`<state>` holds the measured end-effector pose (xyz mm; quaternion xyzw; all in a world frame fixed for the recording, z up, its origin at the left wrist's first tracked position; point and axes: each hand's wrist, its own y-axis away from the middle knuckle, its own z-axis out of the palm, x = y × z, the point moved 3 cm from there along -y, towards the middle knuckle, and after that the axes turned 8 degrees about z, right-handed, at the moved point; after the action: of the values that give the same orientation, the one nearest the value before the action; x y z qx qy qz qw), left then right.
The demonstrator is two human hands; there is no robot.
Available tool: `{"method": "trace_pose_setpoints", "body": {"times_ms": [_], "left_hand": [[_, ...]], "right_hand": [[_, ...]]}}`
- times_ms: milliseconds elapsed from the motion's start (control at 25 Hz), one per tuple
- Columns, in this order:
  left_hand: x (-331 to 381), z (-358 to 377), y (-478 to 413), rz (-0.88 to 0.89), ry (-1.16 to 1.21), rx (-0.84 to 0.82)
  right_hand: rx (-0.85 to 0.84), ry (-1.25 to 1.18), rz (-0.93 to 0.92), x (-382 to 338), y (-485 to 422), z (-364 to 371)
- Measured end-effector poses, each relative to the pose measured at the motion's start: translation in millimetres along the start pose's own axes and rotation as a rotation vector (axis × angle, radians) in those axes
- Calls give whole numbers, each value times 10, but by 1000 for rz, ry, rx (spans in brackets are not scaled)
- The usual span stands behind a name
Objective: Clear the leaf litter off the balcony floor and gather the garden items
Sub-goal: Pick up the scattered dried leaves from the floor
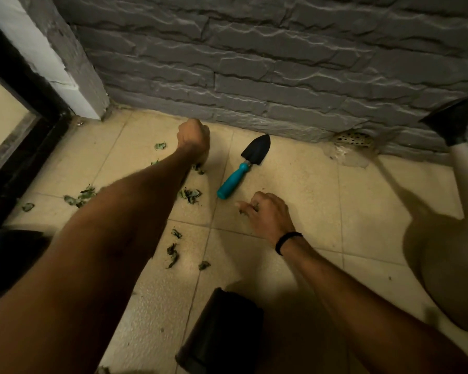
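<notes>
Pot [219,333] lies tipped, inside hidden; right hand [268,213] pinches leaves [255,206]; left hand's [193,133] grip unclear.

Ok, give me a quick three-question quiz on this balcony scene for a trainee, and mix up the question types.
1. True or false: the trowel lies flat on the floor tiles with its black blade pointing toward the stone wall.
2. Which wrist wears the black band? A) left B) right C) both
3. Fill in: the dried leaves scattered on the floor lie mostly to the ____ of the trowel.

Key: 1 true; 2 B; 3 left.
</notes>
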<state>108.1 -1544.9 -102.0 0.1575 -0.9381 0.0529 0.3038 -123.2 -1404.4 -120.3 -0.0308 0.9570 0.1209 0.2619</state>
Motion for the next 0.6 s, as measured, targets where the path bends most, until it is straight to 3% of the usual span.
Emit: {"method": "trace_pose_setpoints", "body": {"times_ms": [160, 320, 400, 600], "left_hand": [[-32, -151, 28, -143, 317, 18], [-45, -309, 227, -293, 581, -35], [-29, -385, 354, -327, 695, -80], [61, -725, 621, -340, 754, -78]], "right_hand": [[-143, 270, -36, -117, 62, 173], [-198, 256, 68, -257, -8, 115], [-209, 85, 151, -280, -16, 60], [-262, -741, 499, -530, -58, -56]]}}
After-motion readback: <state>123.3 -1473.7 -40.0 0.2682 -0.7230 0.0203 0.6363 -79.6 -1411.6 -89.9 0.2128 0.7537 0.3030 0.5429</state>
